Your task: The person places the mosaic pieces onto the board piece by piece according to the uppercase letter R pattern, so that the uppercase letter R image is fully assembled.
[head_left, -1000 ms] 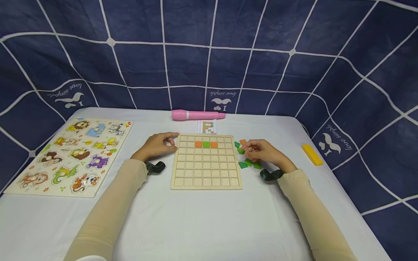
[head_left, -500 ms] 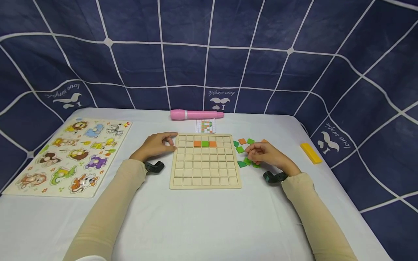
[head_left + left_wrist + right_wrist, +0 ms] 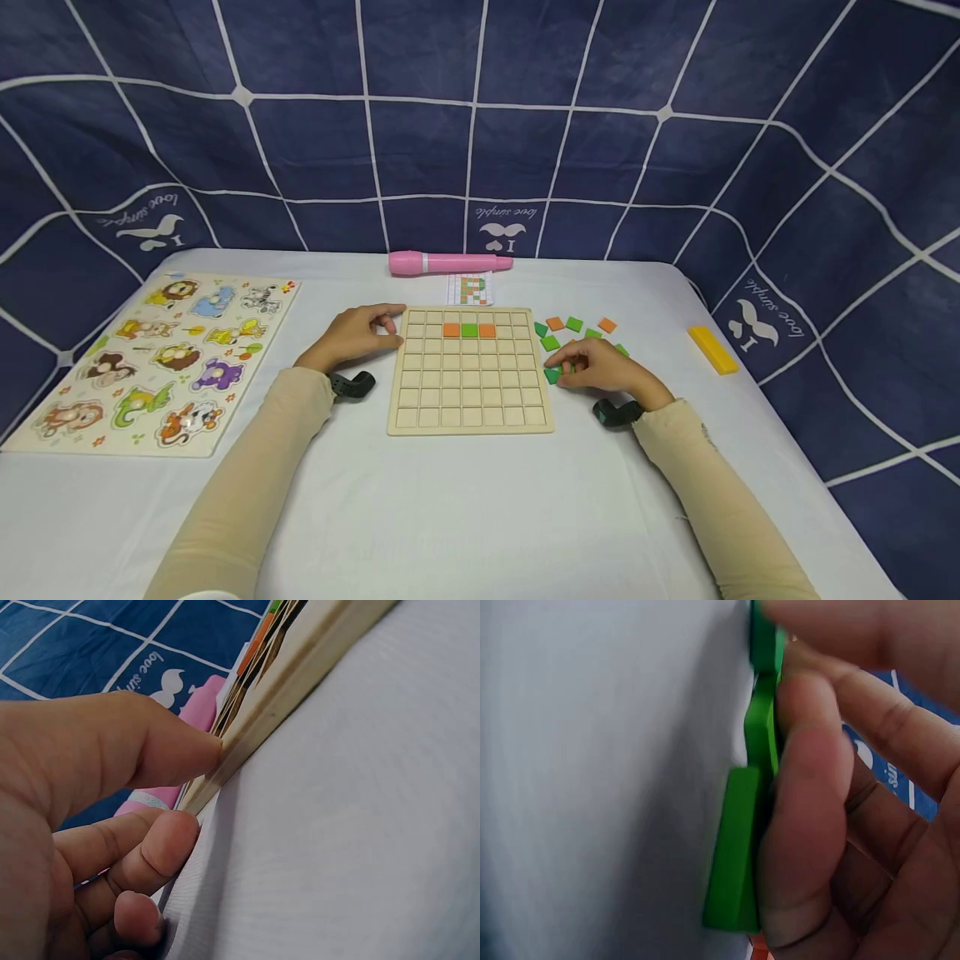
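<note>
Right of the wooden grid board (image 3: 470, 397), the right hand (image 3: 602, 367) bends over green tiles (image 3: 551, 342), its grip unclear; the left hand (image 3: 351, 336), relaxed, touches the board's left edge. Tiles look light, stiff, best pinched by their edges.

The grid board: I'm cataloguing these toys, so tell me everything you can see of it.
The grid board is pale, square and wood-looking, with a plain border around seven rows of seven shallow cells. It lies flat on the white cloth. In the second row from the far edge, the middle three cells hold an orange tile, a green tile and another orange tile; the rest are bare. The left hand touches its left edge, thumb against the side.
</note>
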The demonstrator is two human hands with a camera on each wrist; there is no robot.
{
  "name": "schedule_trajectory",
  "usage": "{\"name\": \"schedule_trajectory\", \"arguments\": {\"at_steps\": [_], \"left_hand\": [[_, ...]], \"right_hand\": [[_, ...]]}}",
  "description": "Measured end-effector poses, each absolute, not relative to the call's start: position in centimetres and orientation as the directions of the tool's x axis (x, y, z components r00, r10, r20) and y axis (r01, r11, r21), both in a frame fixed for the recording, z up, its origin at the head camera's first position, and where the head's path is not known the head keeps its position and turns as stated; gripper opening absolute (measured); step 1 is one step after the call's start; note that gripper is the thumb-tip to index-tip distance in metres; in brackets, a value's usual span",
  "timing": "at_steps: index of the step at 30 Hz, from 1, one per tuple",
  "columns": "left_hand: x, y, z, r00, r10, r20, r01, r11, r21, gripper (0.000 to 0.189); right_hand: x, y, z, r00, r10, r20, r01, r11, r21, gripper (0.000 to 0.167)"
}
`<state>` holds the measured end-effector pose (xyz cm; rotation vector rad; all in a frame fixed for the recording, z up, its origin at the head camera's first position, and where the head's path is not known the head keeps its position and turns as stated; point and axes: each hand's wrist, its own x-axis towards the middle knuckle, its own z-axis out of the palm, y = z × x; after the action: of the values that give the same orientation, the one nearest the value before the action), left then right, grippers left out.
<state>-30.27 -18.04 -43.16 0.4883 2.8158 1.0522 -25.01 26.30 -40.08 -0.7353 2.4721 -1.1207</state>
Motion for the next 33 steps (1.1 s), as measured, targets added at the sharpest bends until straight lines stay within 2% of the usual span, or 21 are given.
{"name": "schedule_trajectory", "arguments": {"at_steps": [14,23,28,33], "left_hand": [[-30.11,-18.02,-42.91,-0.947,0.32,0.019,0.251,0.703,0.666,0.066],[-30.19,-18.1,-43.01,-0.947,0.319,0.027,0.258,0.708,0.658,0.066],[-30.27,-18.18,-42.99,-0.945,0.326,0.027,0.264,0.71,0.653,0.066],[-30.27,-18.14,-42.98,-0.945,0.327,0.025,0.262,0.709,0.655,0.066]], "right_hand": [[-24.72,25.9,-40.22,-0.82,-0.569,-0.057,-0.373,0.608,-0.701,0.021],[-25.05,26.06,-40.28,-0.84,-0.543,-0.002,-0.379,0.589,-0.713,0.023],[-25.1,26.1,-40.21,-0.859,-0.512,0.005,-0.338,0.56,-0.757,0.025],[-25.08,26.36,-40.35,-0.891,-0.452,-0.034,-0.21,0.479,-0.853,0.027]]}}
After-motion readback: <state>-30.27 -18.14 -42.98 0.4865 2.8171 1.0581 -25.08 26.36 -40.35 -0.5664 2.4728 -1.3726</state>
